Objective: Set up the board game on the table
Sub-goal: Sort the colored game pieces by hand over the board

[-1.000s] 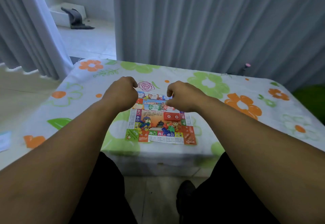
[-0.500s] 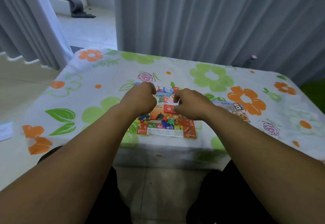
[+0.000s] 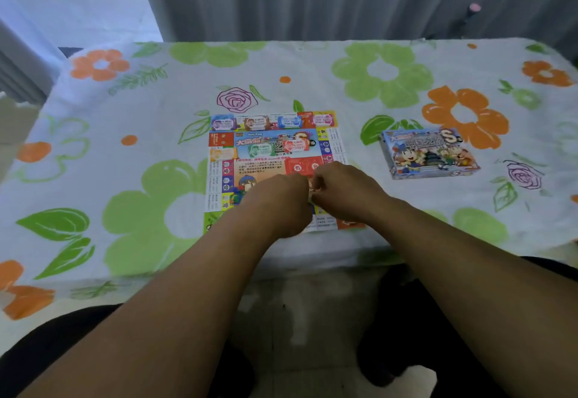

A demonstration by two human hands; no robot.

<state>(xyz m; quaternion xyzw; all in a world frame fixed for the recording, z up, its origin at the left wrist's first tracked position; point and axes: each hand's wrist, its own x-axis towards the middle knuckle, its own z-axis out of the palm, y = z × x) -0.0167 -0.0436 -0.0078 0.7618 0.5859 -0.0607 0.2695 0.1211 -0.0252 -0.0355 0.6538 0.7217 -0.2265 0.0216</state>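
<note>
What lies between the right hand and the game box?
Nothing visible: only the flat board and bare tablecloth lie between the right hand, which pinches a small piece with the left hand, and the game box.

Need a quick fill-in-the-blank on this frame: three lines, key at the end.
1. The game box lies to the ____ of the game board.
2. The left hand and right hand meet over the board's ____ half.
3. The tablecloth is printed with ____.
Missing words: right; near; flowers.
</note>
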